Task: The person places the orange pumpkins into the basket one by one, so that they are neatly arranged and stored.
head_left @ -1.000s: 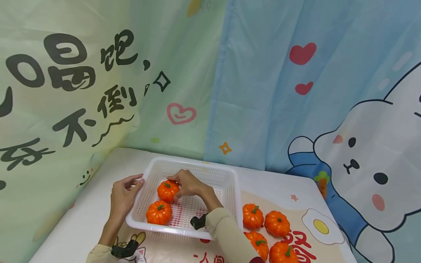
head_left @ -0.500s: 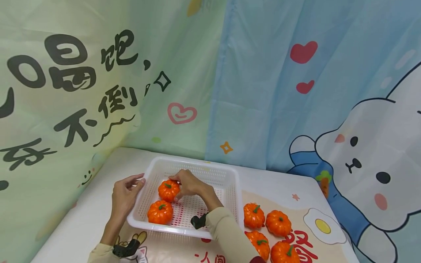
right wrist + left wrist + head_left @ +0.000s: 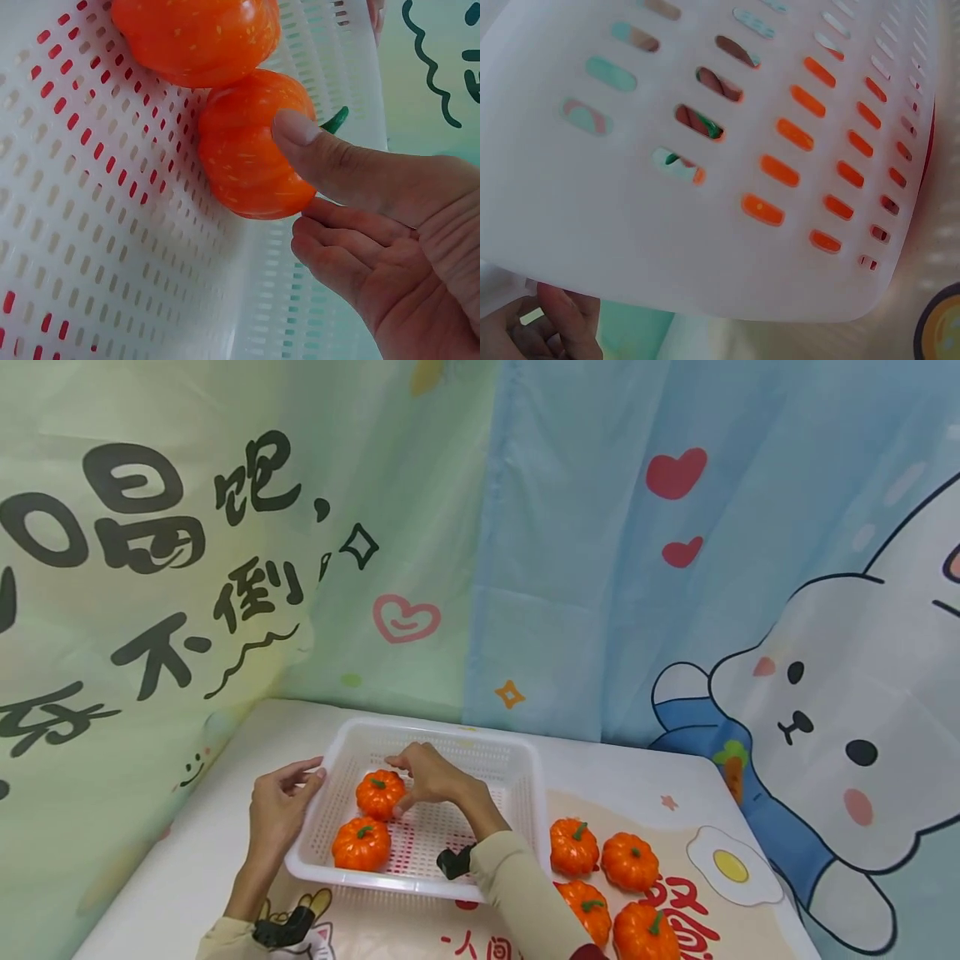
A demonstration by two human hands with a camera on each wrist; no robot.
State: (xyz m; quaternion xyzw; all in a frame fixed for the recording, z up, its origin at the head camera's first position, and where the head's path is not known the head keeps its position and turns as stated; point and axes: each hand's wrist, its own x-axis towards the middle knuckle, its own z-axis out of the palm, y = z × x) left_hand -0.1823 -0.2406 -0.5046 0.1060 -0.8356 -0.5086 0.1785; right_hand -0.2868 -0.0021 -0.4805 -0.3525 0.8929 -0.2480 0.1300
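Two orange toy pumpkins lie in a white plastic basket (image 3: 420, 885): the rear pumpkin (image 3: 377, 793) and the front pumpkin (image 3: 362, 845), side by side at its left end. My right hand (image 3: 435, 777) reaches over the rear pumpkin, thumb and fingers spread on either side of it. In the right wrist view the thumb (image 3: 300, 131) overlaps this pumpkin near its green stem (image 3: 335, 120), and the fingers lie by its side. My left hand (image 3: 277, 802) holds the basket's left rim with curled fingers; in the left wrist view its thumb (image 3: 564, 315) is right at the rim.
Several more orange pumpkins (image 3: 630, 862) stand on the table right of the basket. A printed mat (image 3: 405, 927) lies under the basket and them. Printed curtains (image 3: 555, 568) hang behind and to the left of the white table (image 3: 292, 727).
The right hand's fingers have loosened slightly and drawn a little away from the rear pumpkin, which stays in place. The left hand keeps its place at the rim. The head view shifted slightly.
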